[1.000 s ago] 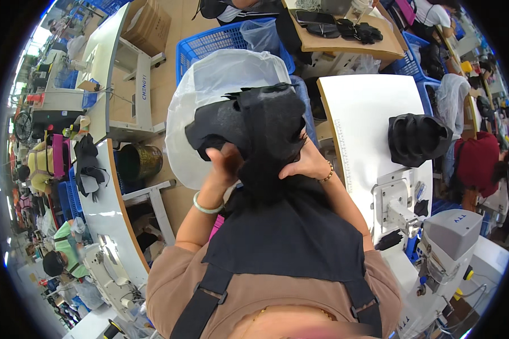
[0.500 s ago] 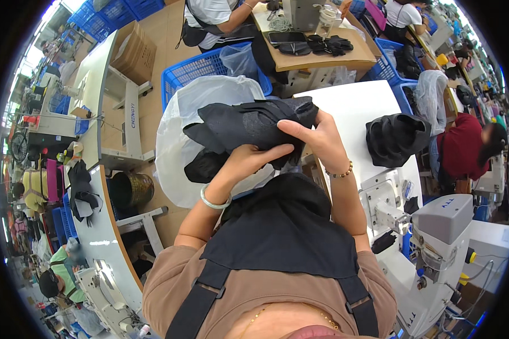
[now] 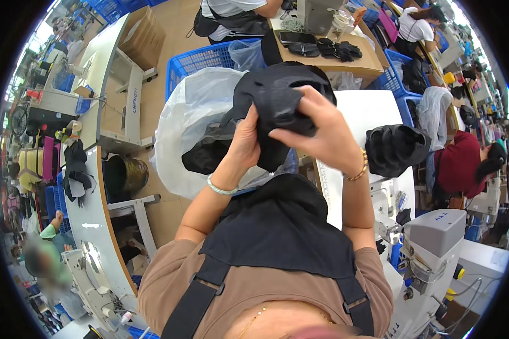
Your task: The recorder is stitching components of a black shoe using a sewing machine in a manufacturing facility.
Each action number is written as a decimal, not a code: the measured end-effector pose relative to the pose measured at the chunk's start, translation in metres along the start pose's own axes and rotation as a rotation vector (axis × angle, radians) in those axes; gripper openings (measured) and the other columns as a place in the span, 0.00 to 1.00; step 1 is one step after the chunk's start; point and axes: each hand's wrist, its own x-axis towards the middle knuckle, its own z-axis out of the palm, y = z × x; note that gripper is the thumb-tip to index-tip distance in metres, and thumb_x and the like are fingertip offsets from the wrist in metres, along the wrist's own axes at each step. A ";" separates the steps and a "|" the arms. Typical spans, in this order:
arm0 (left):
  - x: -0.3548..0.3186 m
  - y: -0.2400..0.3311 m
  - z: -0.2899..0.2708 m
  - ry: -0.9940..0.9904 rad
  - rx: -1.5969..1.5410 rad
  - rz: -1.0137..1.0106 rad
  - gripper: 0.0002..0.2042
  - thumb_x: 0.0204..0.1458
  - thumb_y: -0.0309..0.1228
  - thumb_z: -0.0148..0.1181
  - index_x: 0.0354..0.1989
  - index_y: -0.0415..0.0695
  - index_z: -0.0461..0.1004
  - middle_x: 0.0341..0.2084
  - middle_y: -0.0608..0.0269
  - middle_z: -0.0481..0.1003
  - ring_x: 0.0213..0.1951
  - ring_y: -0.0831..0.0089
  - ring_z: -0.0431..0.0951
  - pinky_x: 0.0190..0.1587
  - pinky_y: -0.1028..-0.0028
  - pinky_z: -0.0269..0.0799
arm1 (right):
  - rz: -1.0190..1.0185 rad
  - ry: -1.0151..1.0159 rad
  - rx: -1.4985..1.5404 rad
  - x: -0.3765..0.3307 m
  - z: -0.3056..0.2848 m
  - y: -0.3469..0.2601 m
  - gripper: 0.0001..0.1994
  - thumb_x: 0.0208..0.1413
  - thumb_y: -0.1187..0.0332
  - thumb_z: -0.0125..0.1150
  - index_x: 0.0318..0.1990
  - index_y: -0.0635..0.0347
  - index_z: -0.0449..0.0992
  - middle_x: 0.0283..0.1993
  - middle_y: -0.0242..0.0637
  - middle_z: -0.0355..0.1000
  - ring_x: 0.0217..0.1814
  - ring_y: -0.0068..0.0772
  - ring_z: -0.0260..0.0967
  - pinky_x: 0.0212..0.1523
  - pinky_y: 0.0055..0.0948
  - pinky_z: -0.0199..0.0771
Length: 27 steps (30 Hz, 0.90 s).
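A bundle of black fabric pieces (image 3: 277, 93) is held up in front of me, with layers folded over one another. My left hand (image 3: 245, 140) grips its lower left side, thumb in front and most fingers hidden behind the cloth. My right hand (image 3: 325, 129) holds the right side, thumb and fingers spread around a fold. Below the bundle, a white plastic bag (image 3: 178, 127) stands open with more black fabric (image 3: 205, 157) inside. On the white table at my right sits a stack of nested, curved black fabric pieces (image 3: 397, 148).
A grey-and-white sewing machine (image 3: 435, 240) stands at my right on the white table (image 3: 356, 113). Behind the bag is a blue basket (image 3: 195, 62). A long workbench (image 3: 99, 226) runs along the left. People sit at other machines, one beyond a brown table (image 3: 322, 56).
The bundle has been lifted away from me and turned from lying lengthwise to a rounder, folded shape. My left hand has turned upright beside it; my right hand has shifted its grip on the cloth.
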 end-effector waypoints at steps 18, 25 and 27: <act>0.000 0.003 -0.036 -0.281 0.132 0.129 0.31 0.38 0.25 0.49 0.57 0.32 0.56 0.51 0.47 0.66 0.45 0.66 0.73 0.51 0.75 0.64 | 0.379 0.537 0.833 0.016 0.005 0.039 0.04 0.46 0.77 0.59 0.32 0.65 0.74 0.30 0.32 0.72 0.32 0.20 0.69 0.37 0.18 0.68; 0.009 -0.011 -0.042 -0.331 0.080 0.198 0.42 0.43 0.62 0.52 0.60 0.41 0.55 0.57 0.57 0.59 0.60 0.63 0.58 0.61 0.63 0.53 | -0.056 0.384 -0.290 0.031 0.048 0.018 0.22 0.41 0.60 0.68 0.35 0.69 0.70 0.36 0.45 0.66 0.37 0.42 0.64 0.40 0.29 0.65; 0.011 -0.010 -0.035 -0.293 0.033 0.217 0.43 0.43 0.66 0.46 0.60 0.42 0.55 0.56 0.58 0.61 0.58 0.65 0.60 0.60 0.63 0.55 | 0.016 0.493 -0.171 0.029 0.056 0.020 0.23 0.42 0.58 0.68 0.36 0.70 0.68 0.36 0.46 0.66 0.36 0.41 0.64 0.39 0.29 0.65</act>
